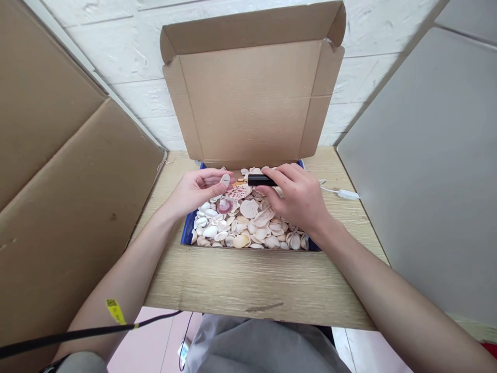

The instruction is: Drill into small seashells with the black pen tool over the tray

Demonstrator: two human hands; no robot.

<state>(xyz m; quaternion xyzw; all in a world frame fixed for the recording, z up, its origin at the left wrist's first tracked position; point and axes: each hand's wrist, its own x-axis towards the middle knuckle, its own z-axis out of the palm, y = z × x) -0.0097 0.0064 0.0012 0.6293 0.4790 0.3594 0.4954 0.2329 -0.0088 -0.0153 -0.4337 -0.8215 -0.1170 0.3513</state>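
A small pale seashell (225, 180) is pinched between the thumb and fingers of my left hand (198, 189), at the back left of the shell pile. My right hand (297, 191) grips a short black cylindrical tool (261, 180) with a brass-coloured tip. That tip points left at the held shell; whether they touch I cannot tell. Below both hands, many loose seashells (248, 228) fill a shallow blue-sided box (188, 228). Among them are a red-speckled scallop shell (238, 192) and a purple-rimmed shell (224, 205).
The box's brown cardboard lid (250, 98) stands raised against the white brick wall (132, 46). Cardboard (77, 207) walls in the left side, a grey panel (427, 155) the right. A white cable with an inline switch (348, 194) lies on the wooden table (252, 280). A black cable (77, 334) crosses my left forearm.
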